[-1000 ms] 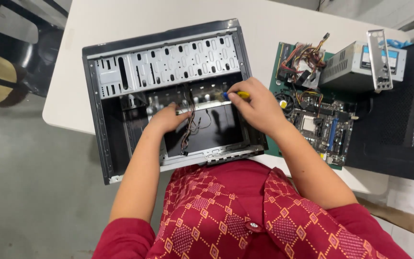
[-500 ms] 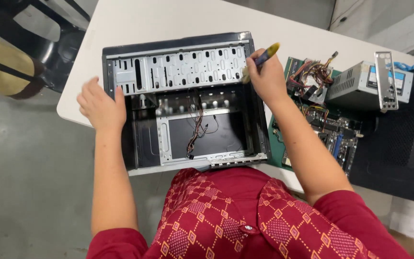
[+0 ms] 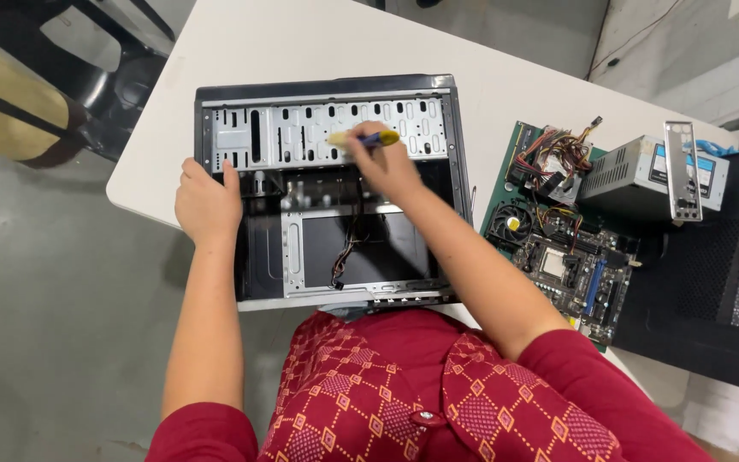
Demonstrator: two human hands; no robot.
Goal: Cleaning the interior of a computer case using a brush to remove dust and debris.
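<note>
Our left hand (image 3: 207, 204) rests flat, fingers together, on the left wall of the open computer case (image 3: 328, 190) lying on the white table (image 3: 318, 43). Our right hand (image 3: 382, 162) clamps a yellow-and-blue screwdriver (image 3: 363, 138) — long axis left-right, over the perforated panel. Half a second ago it was outside the case's right edge — now inside.

Case floor: the dark bottom panel of the open computer case (image 3: 327, 188) lies bare, crossed only by a loose cable bundle (image 3: 348, 248).
Right flank: motherboard (image 3: 562, 248) and power supply (image 3: 643, 175) crowd the table (image 3: 301, 34).
Far table edge: apparently open.
</note>
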